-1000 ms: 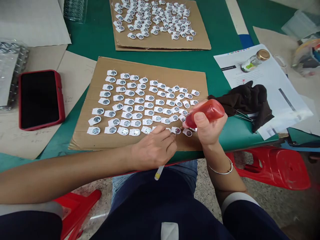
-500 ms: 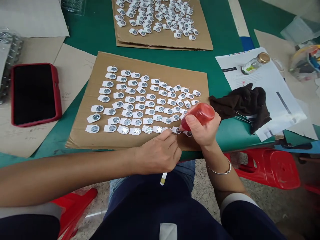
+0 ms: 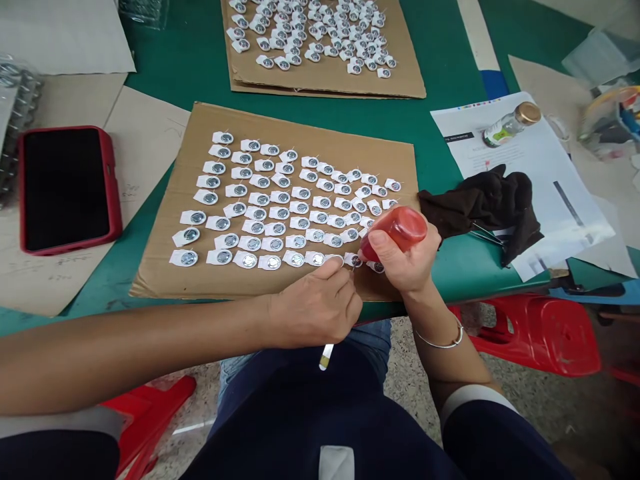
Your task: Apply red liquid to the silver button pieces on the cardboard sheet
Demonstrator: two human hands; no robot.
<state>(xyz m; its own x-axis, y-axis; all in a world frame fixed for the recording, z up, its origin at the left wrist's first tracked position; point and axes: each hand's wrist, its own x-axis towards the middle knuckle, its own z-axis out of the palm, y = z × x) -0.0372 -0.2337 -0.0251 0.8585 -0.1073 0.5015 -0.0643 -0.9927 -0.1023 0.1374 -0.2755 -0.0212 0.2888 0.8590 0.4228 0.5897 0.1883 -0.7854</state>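
My right hand (image 3: 411, 263) is wrapped round a red squeeze bottle (image 3: 403, 230), tilted with its tip end down toward the small pieces in the front row. Close beside it, my left hand (image 3: 320, 307) is closed on a slim white stick (image 3: 326, 357) with a gold band, whose end sticks out below the palm; its other end is hidden. Both hands are over the front right part of a brown cardboard sheet (image 3: 165, 267). Rows of white tags with round silver-and-dark faces (image 3: 245, 259) lie on it. A few tags are partly covered by my fingers.
A second cardboard sheet (image 3: 325, 85) with many similar pieces lies behind. At left is a phone in a red case (image 3: 70, 190). To the right are a dark cloth (image 3: 480, 203), tweezers-like metal (image 3: 487, 237), a small glass jar (image 3: 513, 125) and papers. Red stools (image 3: 540, 337) stand below.
Both hands keep nearly the same place and hold. The red bottle has shifted very slightly left. The whole view has moved a little.
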